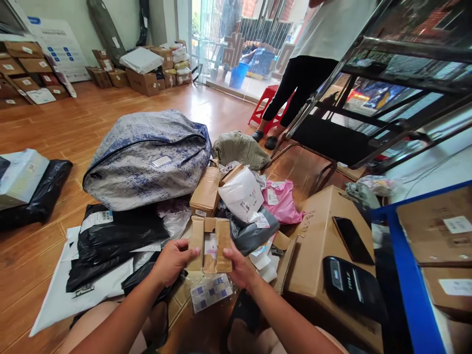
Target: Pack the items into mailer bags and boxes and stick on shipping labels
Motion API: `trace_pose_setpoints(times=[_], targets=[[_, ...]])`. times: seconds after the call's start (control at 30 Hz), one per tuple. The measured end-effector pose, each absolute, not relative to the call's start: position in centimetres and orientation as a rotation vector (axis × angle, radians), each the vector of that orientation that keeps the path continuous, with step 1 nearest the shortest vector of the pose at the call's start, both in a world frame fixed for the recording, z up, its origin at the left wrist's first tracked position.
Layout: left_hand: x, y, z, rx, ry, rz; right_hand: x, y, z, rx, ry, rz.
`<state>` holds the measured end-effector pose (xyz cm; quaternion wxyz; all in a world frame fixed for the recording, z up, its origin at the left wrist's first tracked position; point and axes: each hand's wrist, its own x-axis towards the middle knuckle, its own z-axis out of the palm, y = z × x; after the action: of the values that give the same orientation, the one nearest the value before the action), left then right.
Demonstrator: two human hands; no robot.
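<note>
A bulging blue-and-grey bag [147, 162] rests on the wooden floor behind the parcels. At right, a large cardboard box [313, 231] bears a black device [352, 290] and a phone [352, 239]. A pink parcel [283, 201] lies left of that box. Centrally, above the floor, 2 hands grip a small carton [222, 241] with 2 flaps spread: left hand [171, 260] and right hand [239, 265] pinch opposite sides. Nearer the person shows a blue-and-white checked packet [211, 293].
</note>
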<state>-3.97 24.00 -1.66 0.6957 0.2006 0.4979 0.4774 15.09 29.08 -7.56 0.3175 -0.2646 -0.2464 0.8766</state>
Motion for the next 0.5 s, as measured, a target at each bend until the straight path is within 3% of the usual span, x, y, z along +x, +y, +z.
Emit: trace_pose_setpoints(times=[0.5], targets=[[-3.6, 25.1, -3.7, 0.654, 1.685, 1.208, 15.7, 29.1, -7.2, -1.007, -0.711, 1.955]])
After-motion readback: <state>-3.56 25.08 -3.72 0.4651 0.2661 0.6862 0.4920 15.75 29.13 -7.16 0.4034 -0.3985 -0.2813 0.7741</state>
